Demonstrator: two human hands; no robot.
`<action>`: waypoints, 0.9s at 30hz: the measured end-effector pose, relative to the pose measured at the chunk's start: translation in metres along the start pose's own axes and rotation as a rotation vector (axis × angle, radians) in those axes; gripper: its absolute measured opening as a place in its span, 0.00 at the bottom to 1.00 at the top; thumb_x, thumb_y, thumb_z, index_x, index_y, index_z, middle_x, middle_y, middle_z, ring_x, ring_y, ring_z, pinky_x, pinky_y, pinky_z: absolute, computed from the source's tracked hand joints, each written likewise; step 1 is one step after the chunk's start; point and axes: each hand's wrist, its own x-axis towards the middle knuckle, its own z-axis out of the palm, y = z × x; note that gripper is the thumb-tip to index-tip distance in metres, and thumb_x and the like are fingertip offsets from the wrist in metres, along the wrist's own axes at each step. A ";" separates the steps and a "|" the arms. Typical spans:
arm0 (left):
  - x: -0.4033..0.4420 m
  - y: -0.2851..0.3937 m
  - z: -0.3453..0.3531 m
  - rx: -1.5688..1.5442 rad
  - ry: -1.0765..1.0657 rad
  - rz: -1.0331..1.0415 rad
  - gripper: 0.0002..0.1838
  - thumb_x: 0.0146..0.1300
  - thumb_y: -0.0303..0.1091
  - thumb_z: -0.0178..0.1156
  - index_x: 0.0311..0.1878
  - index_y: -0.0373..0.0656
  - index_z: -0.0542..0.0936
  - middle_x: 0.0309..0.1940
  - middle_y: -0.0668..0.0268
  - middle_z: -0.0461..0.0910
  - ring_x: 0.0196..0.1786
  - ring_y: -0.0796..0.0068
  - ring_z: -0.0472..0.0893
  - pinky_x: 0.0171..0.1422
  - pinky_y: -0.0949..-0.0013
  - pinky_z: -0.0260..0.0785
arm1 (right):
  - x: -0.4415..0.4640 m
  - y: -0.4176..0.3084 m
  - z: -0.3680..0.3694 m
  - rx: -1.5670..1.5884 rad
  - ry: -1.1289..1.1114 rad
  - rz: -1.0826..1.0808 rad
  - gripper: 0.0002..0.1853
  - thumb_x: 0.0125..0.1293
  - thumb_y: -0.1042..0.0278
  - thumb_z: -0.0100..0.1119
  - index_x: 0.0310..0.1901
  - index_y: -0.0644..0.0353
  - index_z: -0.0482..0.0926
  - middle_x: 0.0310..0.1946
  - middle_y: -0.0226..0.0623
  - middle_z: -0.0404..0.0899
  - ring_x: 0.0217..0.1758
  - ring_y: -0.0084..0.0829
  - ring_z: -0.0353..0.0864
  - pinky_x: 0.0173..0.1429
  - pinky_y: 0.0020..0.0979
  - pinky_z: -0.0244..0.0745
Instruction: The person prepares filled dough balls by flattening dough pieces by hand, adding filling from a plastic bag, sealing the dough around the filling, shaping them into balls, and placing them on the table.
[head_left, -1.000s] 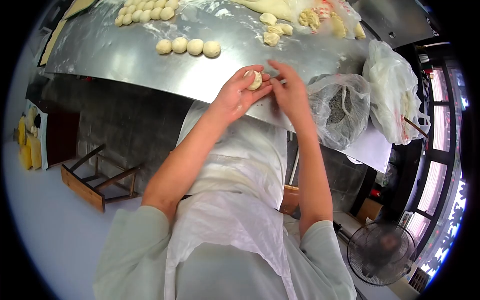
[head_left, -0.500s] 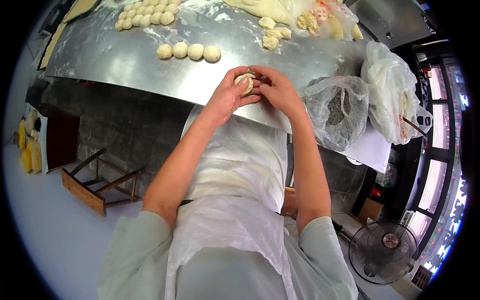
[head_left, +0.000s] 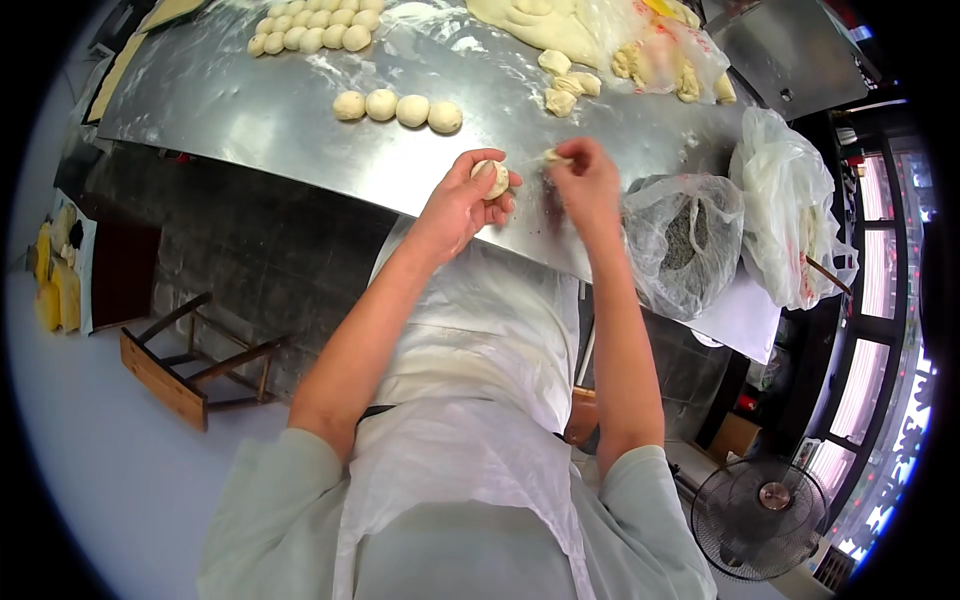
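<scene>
In my left hand (head_left: pixel 462 203) I hold a round dough ball (head_left: pixel 492 181), with the fingers curled around it over the near edge of the metal table (head_left: pixel 270 140). My right hand (head_left: pixel 588 185) is apart from it, to the right, pinching a small bit of dough (head_left: pixel 556 156) between thumb and fingers. A short row of dough balls (head_left: pixel 412 110) lies beyond my left hand. Farther right, several torn dough pieces (head_left: pixel 562 104) rest on the steel near a large dough slab (head_left: pixel 535 28).
A floured block of dough balls (head_left: pixel 310 38) is at the far left. At right stand a clear bag of dark grainy filling (head_left: pixel 685 235) and a white plastic bag (head_left: pixel 785 190). A wooden stool (head_left: pixel 165 380) and a fan (head_left: pixel 760 515) are on the floor.
My right hand has drawn away from the dough ball to the right, taking a small bit of dough. My left hand keeps the ball. The view has shifted slightly.
</scene>
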 end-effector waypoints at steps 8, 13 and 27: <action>0.009 -0.003 0.017 -0.497 -0.053 -0.036 0.27 0.85 0.47 0.47 0.72 0.34 0.68 0.63 0.49 0.76 0.63 0.56 0.79 0.70 0.55 0.76 | -0.010 0.013 -0.033 -0.414 0.253 -0.370 0.21 0.65 0.78 0.62 0.60 0.62 0.82 0.66 0.53 0.78 0.69 0.53 0.75 0.74 0.46 0.69; 0.013 -0.007 0.048 -0.582 -0.017 -0.159 0.30 0.85 0.53 0.43 0.72 0.34 0.68 0.64 0.51 0.76 0.67 0.54 0.78 0.75 0.52 0.71 | -0.036 -0.040 -0.009 -0.190 0.045 -0.382 0.26 0.66 0.67 0.68 0.64 0.66 0.77 0.65 0.54 0.77 0.70 0.56 0.73 0.76 0.48 0.66; 0.001 -0.028 0.081 -0.088 0.039 -0.204 0.22 0.86 0.48 0.43 0.69 0.44 0.73 0.63 0.65 0.79 0.64 0.71 0.79 0.68 0.63 0.73 | -0.048 -0.017 -0.006 -0.177 0.151 -0.380 0.14 0.80 0.66 0.51 0.56 0.62 0.82 0.53 0.44 0.85 0.59 0.44 0.83 0.78 0.50 0.64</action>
